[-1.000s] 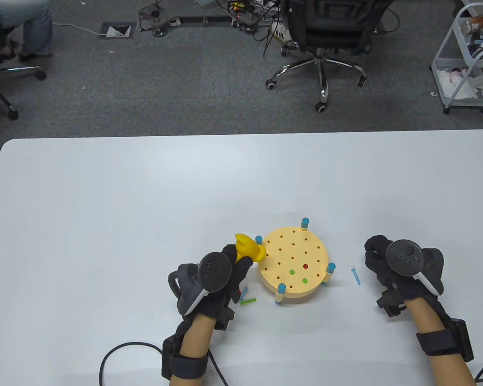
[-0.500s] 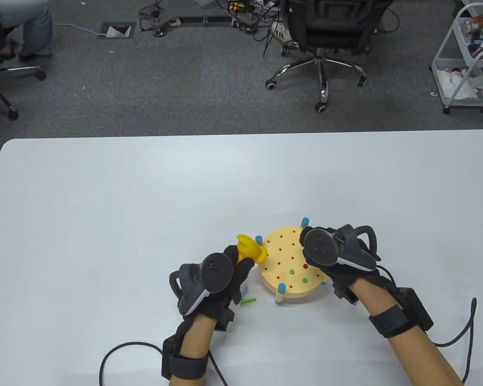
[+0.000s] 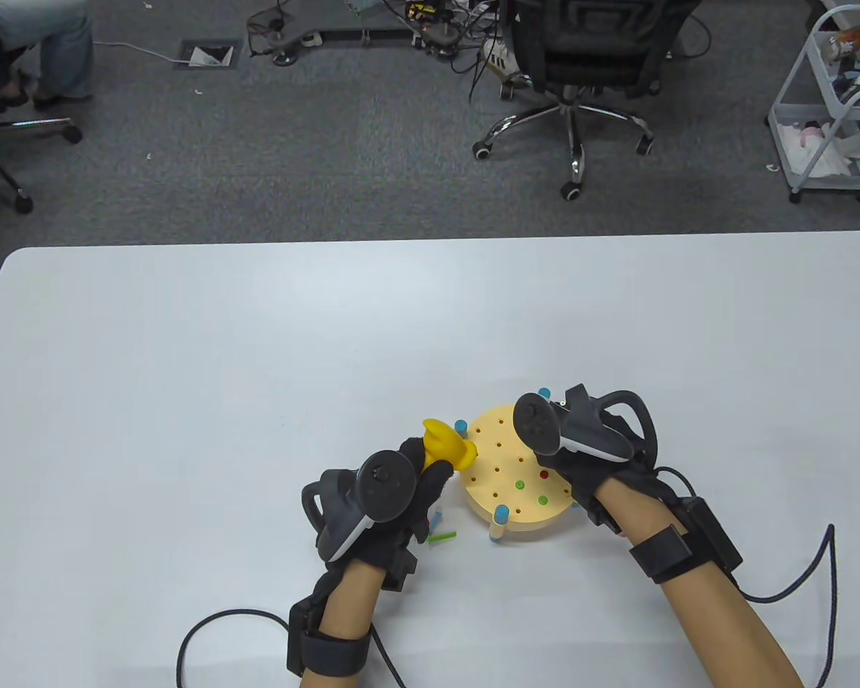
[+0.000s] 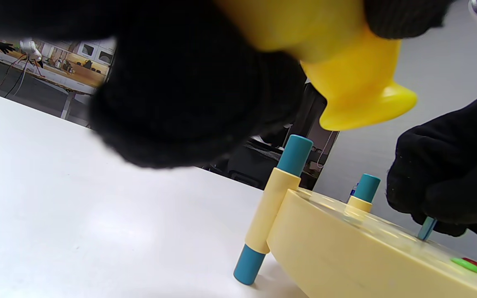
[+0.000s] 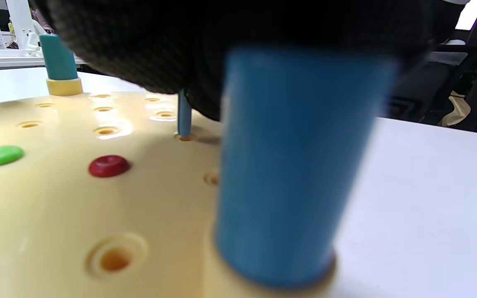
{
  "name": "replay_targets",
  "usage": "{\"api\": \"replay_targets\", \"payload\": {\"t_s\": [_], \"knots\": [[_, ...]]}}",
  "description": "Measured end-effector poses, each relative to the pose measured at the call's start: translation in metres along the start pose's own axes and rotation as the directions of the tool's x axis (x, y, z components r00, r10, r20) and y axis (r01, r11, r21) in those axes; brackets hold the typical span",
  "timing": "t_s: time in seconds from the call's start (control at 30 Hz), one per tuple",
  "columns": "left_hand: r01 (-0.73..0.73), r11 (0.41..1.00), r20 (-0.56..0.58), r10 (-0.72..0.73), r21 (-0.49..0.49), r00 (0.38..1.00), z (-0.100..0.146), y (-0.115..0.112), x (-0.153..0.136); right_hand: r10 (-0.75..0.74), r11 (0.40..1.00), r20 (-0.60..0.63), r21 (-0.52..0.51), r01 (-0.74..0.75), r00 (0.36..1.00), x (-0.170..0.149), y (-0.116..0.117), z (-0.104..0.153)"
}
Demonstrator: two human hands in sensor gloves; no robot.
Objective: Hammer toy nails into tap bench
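Observation:
A round cream tap bench point(image 3: 498, 459) point(image 4: 346, 252) point(image 5: 56, 198) on blue-tipped legs stands near the table's front edge. Two green nails point(image 3: 519, 485) and a red nail point(image 3: 544, 474) point(image 5: 108, 165) sit flush in its holes. My left hand point(image 3: 401, 487) grips the yellow toy hammer point(image 3: 446, 444) point(image 4: 346, 78), its head held just left of the bench. My right hand point(image 3: 580, 459) point(image 4: 449, 182) reaches over the bench and pinches a blue nail point(image 4: 426, 228) point(image 5: 184, 116) upright, its tip in a hole.
A green nail point(image 3: 442, 536) and a blue nail point(image 3: 437, 516) lie loose on the table beside my left wrist. Cables trail from both wrists off the front edge. Beyond the table stand office chairs point(image 3: 580, 64) and a white cart point(image 3: 831, 107).
My right hand moved left from the table beside the bench, taking the blue nail that lay there, and now holds it over the bench. The left hand with the hammer stayed put.

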State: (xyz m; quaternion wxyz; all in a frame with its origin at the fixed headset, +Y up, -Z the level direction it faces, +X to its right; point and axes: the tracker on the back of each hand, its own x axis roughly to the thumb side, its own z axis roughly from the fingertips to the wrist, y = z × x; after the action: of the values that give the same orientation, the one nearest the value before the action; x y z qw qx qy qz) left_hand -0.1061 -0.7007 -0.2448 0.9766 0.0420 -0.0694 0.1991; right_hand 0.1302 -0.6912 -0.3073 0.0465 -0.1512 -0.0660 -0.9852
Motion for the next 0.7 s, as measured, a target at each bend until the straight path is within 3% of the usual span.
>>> {"api": "replay_targets", "payload": {"t_s": [0.5,0.7], "knots": [[0.016,1.000,0.014,-0.016,-0.019,1.000,0.000,-0.001,0.004,0.004,0.996,-0.048,0.087,0.001,0.999,0.000,-0.002,-0.004],[0.014,1.000,0.020,-0.013,-0.015,1.000,0.000,0.000,0.004,-0.001,0.998,-0.032,0.061,0.003,1.000,-0.001,-0.011,0.004]]}}
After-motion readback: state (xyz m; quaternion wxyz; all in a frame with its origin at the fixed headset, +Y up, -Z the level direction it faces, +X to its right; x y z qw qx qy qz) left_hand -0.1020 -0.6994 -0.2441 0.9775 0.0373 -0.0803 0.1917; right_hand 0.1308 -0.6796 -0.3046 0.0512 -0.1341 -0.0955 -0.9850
